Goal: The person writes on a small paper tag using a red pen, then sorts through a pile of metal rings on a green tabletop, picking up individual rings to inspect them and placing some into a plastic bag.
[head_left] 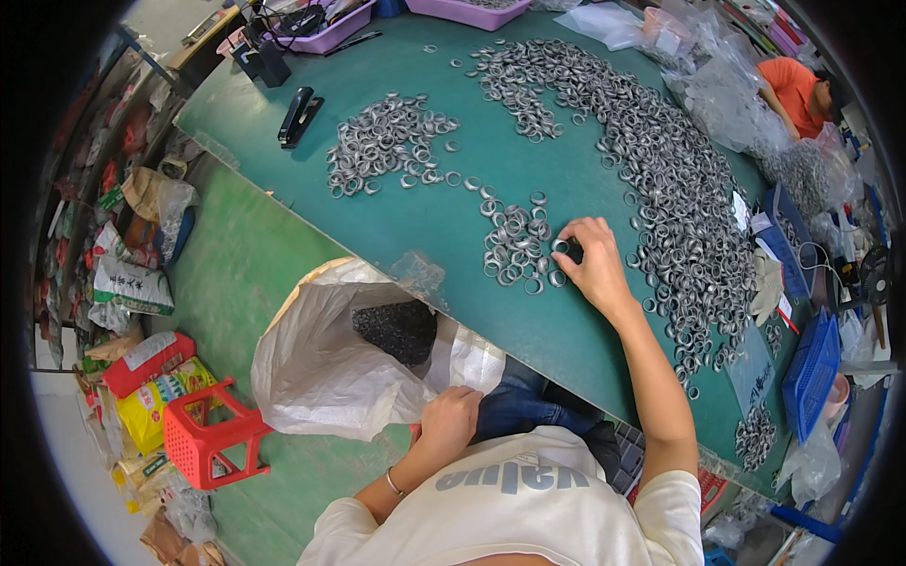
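Observation:
Between its thumb and fingers, my right hand (593, 261) pinches a grey metal ring (561, 247) at the right side of a small cluster of rings (515, 241) on the green table (406, 222). Down at the table's near edge, my left hand (447, 417) grips the rim of a large white woven sack (311, 368). The sack's mouth gapes open, and a dark, speckled mass (396, 330) shows inside it. A second, larger pile of rings (382, 141) lies farther back on the left. A long, broad heap of rings (651, 170) curves along the right side of the table.
A black stapler (300, 117) lies near the far left edge. Purple trays (326, 36) stand at the back. Blue baskets (810, 373) line the right edge. On the floor at left is a red stool (209, 432). A co-worker in orange (795, 92) sits far right.

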`<move>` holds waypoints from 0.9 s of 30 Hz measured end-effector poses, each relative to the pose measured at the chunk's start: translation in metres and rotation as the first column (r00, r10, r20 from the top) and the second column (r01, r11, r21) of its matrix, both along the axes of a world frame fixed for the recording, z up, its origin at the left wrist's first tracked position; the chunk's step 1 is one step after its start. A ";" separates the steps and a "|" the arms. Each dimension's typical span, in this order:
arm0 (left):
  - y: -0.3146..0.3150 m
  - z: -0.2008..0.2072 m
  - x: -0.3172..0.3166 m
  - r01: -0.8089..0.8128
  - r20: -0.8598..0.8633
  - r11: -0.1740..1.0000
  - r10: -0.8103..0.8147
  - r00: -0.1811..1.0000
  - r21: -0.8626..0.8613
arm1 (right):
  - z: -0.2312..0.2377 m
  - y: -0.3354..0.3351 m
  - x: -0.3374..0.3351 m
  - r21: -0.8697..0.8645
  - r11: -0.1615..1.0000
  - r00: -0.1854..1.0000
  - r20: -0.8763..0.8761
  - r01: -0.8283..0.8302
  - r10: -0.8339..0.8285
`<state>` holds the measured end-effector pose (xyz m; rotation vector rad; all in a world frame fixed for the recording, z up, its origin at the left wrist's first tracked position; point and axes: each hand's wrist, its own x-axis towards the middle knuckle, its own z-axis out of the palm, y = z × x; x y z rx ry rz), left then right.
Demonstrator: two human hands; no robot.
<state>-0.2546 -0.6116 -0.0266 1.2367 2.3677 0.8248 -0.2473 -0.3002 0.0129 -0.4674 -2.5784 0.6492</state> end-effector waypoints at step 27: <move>0.090 0.119 -0.020 -0.279 0.633 0.646 -0.413 0.655 0.710 | 0.104 -0.104 0.086 -0.784 0.574 0.918 -0.373 -0.234 -0.136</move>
